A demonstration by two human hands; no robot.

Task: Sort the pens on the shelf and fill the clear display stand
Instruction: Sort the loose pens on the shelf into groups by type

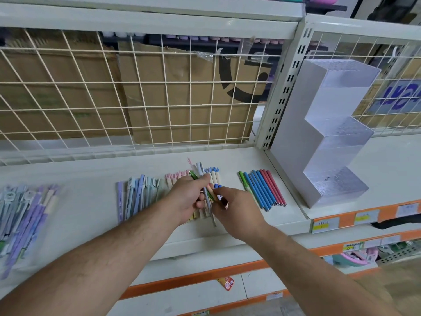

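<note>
Pens lie in groups on the white shelf (95, 215). My left hand (190, 197) grips a small bunch of pens (201, 173), among them a grey one and a green one, above the middle group. My right hand (237, 208) pinches one pen of that bunch at its lower part. To the right lies a neat row of green, blue and red pens (262, 188). Pastel blue and lilac pens (136, 197) lie left of my hands. The clear stepped display stand (337, 137) stands at the right, and no pens show in it.
More lilac pens in packets (25, 208) lie at the far left. A wire grid back panel (141, 92) with cardboard behind it closes the shelf. Orange price rails (364, 216) run along the shelf fronts, and lower shelves hold other goods.
</note>
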